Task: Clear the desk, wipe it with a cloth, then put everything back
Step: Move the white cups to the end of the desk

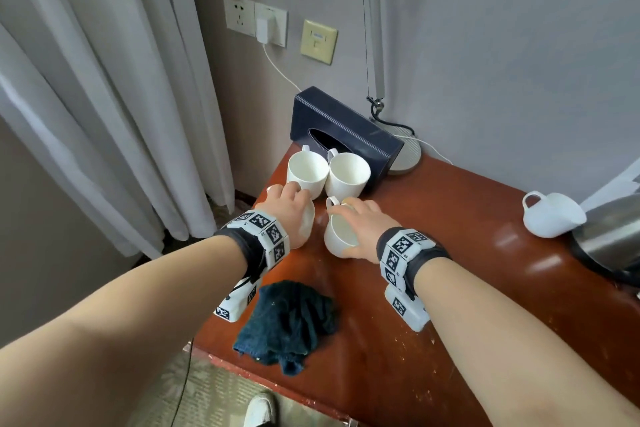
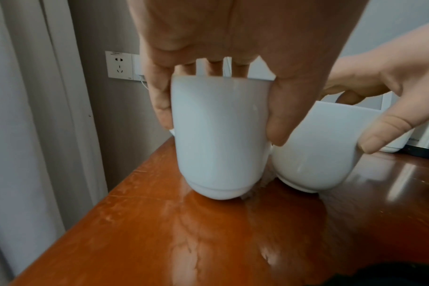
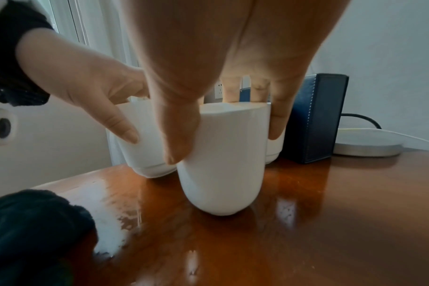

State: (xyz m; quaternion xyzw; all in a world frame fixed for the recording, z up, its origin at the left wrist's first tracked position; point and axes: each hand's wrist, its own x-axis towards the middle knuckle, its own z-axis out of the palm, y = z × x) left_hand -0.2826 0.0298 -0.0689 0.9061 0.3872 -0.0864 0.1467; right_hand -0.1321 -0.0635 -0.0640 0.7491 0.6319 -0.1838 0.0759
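Note:
My left hand (image 1: 289, 206) grips a white cup (image 2: 220, 135) from above, thumb on one side and fingers on the other, at the desk's left edge. Right beside it, my right hand (image 1: 360, 225) holds a second white cup (image 3: 223, 160) the same way. Both cups sit at the surface of the red-brown desk (image 1: 433, 340), the left one slightly tilted; I cannot tell whether they touch it. Two more white cups (image 1: 327, 172) stand just behind, against the dark blue tissue box (image 1: 349, 128). A dark crumpled cloth (image 1: 287, 322) lies near the front edge.
A white cup (image 1: 550, 215) lies tipped at the right against a steel kettle (image 1: 613, 236). A round lamp base (image 1: 407, 152) with cords sits behind the tissue box by the wall. Curtains hang to the left. The desk shows wet streaks.

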